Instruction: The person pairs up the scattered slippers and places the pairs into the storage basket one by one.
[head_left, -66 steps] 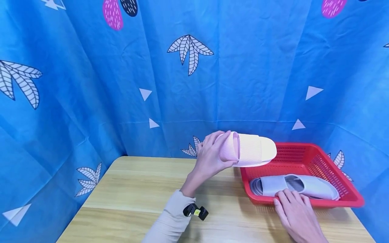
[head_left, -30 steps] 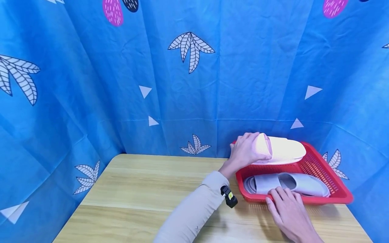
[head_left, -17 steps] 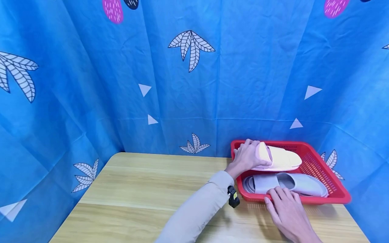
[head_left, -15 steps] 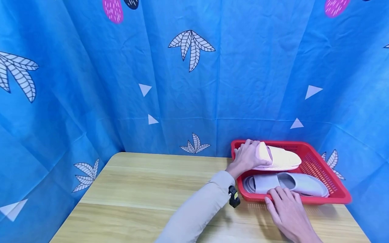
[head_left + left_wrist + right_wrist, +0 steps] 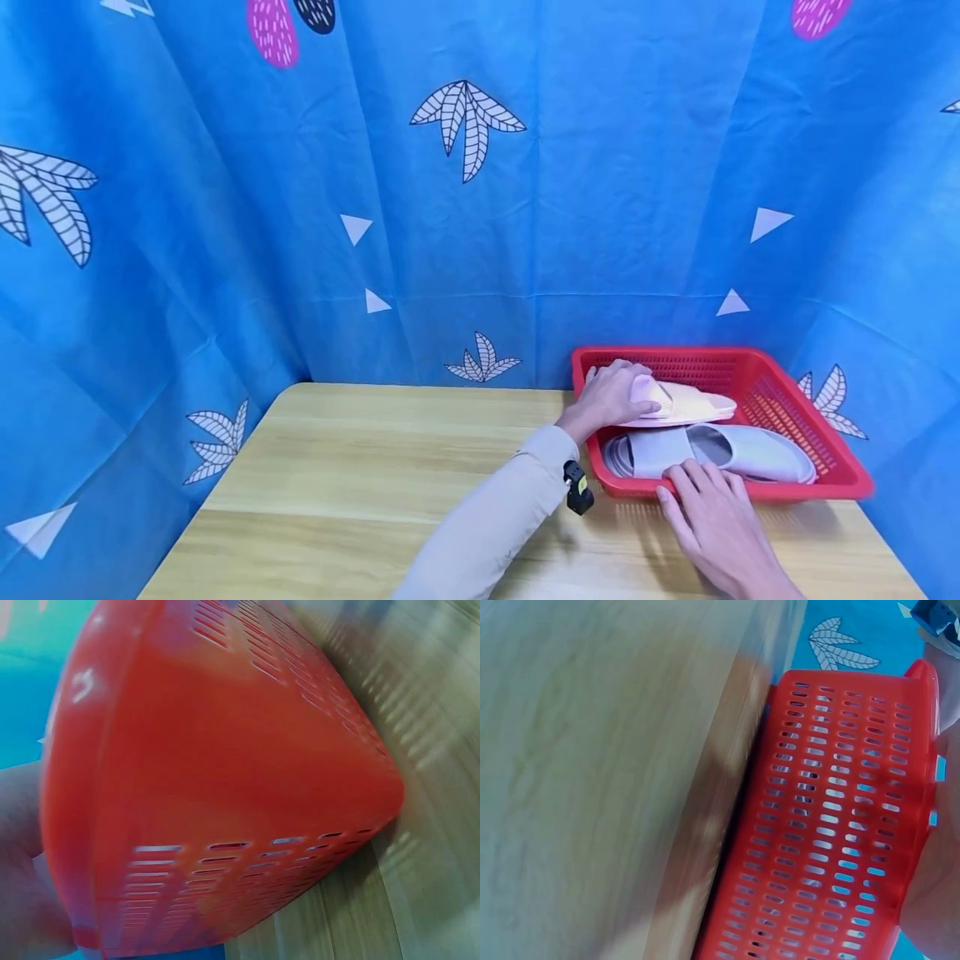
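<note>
My left hand (image 5: 611, 396) reaches over the left side of a red plastic basket (image 5: 846, 454) and grips the near end of a pair of pale pink slippers (image 5: 693, 403), thumb in front and fingers behind. These slippers lie low inside, along the back. In front of them a pair of grey slippers (image 5: 768, 454) lies lengthwise. My right hand (image 5: 716, 521) holds the basket's front rim, fingers hooked over the top. The left wrist view is mostly filled by the basket's outer corner (image 5: 247, 757), its wall hiding the left fingers. The right wrist view shows the slotted front wall (image 5: 829, 817).
The basket stands at the right end of a wooden table (image 5: 360, 467). A blue patterned curtain (image 5: 480, 233) hangs behind the table and along both sides. A black strap device (image 5: 577, 487) is on my left wrist.
My left hand has carried the pink slippers rightward from above the table and lowered them into the basket behind the grey pair. The right hand has stayed on the front rim.
</note>
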`<action>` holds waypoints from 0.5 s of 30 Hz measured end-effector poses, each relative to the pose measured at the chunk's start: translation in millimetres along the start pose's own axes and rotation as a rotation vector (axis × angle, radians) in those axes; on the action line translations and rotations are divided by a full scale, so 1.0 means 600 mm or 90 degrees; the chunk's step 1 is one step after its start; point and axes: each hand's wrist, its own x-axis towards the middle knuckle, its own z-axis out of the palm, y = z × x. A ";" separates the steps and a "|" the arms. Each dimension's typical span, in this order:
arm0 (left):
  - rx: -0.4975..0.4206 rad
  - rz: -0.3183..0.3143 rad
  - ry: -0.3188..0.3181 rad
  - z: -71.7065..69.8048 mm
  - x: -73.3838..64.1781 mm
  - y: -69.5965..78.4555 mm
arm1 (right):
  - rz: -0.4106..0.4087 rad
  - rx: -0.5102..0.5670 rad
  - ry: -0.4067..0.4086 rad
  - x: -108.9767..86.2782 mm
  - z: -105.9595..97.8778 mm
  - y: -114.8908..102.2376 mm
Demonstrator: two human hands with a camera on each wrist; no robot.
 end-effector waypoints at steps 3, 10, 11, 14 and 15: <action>-0.009 0.023 -0.002 0.000 -0.005 -0.006 | -0.010 0.001 0.010 0.002 0.001 0.001; -0.035 0.058 0.038 -0.006 -0.026 -0.017 | 0.004 0.001 -0.023 0.001 -0.001 0.004; -0.039 0.061 0.047 -0.009 -0.030 -0.019 | 0.006 0.002 -0.030 0.000 -0.002 0.005; -0.047 0.075 0.070 -0.016 -0.043 -0.026 | 0.013 0.006 -0.052 0.002 -0.008 0.009; -0.049 0.080 0.076 -0.018 -0.048 -0.028 | 0.015 0.008 -0.059 0.002 -0.010 0.010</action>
